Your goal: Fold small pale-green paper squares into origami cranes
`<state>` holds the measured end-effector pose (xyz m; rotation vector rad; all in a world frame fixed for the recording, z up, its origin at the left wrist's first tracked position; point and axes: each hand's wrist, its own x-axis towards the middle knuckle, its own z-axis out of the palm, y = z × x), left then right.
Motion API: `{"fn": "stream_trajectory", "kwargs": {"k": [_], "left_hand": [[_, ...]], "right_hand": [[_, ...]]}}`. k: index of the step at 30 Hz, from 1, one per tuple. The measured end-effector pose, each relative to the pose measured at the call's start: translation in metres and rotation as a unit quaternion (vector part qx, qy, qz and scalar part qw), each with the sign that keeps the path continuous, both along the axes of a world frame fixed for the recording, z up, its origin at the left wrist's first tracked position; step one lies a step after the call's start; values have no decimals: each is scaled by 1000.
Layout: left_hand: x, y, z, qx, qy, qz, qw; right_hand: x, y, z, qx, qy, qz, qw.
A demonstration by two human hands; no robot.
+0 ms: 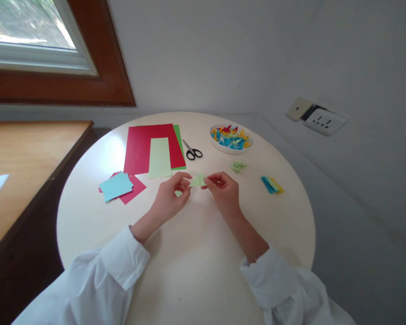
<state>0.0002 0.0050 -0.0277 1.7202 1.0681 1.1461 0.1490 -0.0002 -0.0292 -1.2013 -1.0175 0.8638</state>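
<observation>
Between my two hands, over the middle of the white table, is a small pale green piece of folded paper (198,180). My left hand (172,193) pinches its left corner with thumb and fingertips. At the right side, the thumb and index finger of my right hand (224,189) are closed on the same paper. A bit of pale green paper (178,193) shows below my left fingers, partly hidden by them. Just beyond my right hand lies a small clump of pale green folded paper pieces (238,167).
Black-handled scissors (194,154) lie beside red sheets (138,146) topped by a pale green strip (160,158). Light blue and red squares (117,186) are stacked left. A white dish (232,149) holds colourful folded paper; blue and yellow folded pieces (272,185) lie right on the round table (189,271).
</observation>
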Motion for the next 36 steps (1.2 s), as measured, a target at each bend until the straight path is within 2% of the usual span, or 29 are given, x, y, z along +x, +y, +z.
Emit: {"fn": "stream_trajectory", "kwargs": {"k": [4, 7, 14, 18, 36], "left_hand": [[-1, 0, -4, 59, 66, 1, 996], [-2, 2, -6, 75, 78, 12, 994], [-1, 5, -6, 8, 12, 44, 999], [-1, 5, -2, -27, -20, 56, 998], [-2, 4, -1, -66, 3, 82, 994]], "right_hand": [[1, 1, -1, -14, 2, -6, 1000], [1, 0, 0, -27, -6, -2, 1000], [0, 0, 1, -29, -4, 20, 999], [2, 0, 1, -15, 0, 6, 1000], [2, 0, 0, 2, -30, -17, 999]]}}
